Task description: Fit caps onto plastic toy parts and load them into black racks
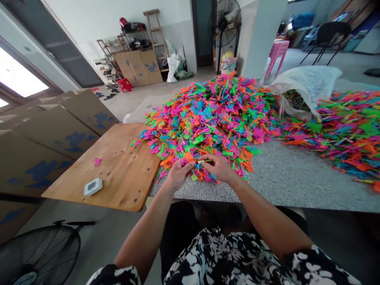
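Note:
My left hand (178, 175) is closed on a flat orange plastic piece (189, 157) with a mesh-like face. My right hand (220, 168) pinches a short thin stick (202, 161), pale at one end and dark with yellow at the other. The stick's pale end points at the orange piece; whether they touch is too small to tell. Both hands are above the front edge of a big heap of small plastic pieces (204, 114) in pink, orange, green and blue. More such pieces lie in a second pile (353, 126) at the right, with thin sticks among them.
The heap rests on a speckled grey table (285, 178). At the left, a wooden board (118, 170) carries a white device with a display (93, 186) and a pink piece (97, 161). A white sack (308, 83) lies between the piles. Cardboard boxes (53, 134) and a fan (38, 253) stand left.

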Motion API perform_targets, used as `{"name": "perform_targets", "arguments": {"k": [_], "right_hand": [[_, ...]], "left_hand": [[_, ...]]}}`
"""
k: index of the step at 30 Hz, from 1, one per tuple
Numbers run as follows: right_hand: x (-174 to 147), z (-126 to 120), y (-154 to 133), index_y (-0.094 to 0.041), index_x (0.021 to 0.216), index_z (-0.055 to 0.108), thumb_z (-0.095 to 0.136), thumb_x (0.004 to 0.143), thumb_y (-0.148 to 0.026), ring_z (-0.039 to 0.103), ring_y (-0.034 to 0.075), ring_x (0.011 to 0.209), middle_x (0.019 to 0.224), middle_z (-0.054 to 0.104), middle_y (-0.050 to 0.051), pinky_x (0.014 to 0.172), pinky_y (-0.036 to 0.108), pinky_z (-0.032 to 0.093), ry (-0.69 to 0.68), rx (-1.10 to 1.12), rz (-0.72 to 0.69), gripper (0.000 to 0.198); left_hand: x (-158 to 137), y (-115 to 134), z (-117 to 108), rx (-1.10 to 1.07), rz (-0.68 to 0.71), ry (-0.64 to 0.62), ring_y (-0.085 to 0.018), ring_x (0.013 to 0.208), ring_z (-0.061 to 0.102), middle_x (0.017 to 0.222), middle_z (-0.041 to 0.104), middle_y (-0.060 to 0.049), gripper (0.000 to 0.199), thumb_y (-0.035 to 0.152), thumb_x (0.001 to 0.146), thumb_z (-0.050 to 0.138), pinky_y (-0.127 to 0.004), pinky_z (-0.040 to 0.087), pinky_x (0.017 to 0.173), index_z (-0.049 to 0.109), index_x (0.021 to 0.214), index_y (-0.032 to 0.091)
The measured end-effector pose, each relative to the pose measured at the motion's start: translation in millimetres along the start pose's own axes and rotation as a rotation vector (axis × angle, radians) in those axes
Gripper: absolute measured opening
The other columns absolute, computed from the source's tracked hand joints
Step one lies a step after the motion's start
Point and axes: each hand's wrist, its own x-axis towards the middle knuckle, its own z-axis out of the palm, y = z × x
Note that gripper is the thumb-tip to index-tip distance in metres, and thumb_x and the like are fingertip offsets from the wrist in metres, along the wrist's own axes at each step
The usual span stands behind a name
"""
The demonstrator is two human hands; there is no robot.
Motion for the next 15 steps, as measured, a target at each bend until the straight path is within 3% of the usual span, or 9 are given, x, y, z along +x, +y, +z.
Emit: {"name": "perform_targets", "arguments": {"k": [9,15], "right_hand": [[-4.5,-13.2,-9.1,-0.022,0.109,0.074,0.066,0.093,-0.036,0.052,0.013,0.062,0.074,0.063,-0.002,0.056,0.024,0.039,-0.129,-0.041,0.002,0.022],[-13.2,-25.1,-14.7,-0.021,0.105,0.065,0.068,0.096,-0.04,0.053,0.012,0.059,0.069,0.059,-0.004,0.055,0.024,0.041,-0.281,0.018,0.076,0.021]], "left_hand": [[-4.9,4.5,1.6,0.212,-0.019,-0.155,-0.008,0.046,0.037,0.054,0.045,0.007,0.05,0.067,0.095,0.063,-0.023,0.027,0.046,0.054,0.083,0.02],[-8.6,4.8,4.2,0.234,-0.222,-0.39,-0.007,0.048,0.042,0.06,0.052,0.004,0.047,0.064,0.097,0.063,-0.021,0.028,0.045,0.06,0.093,0.017]]}}
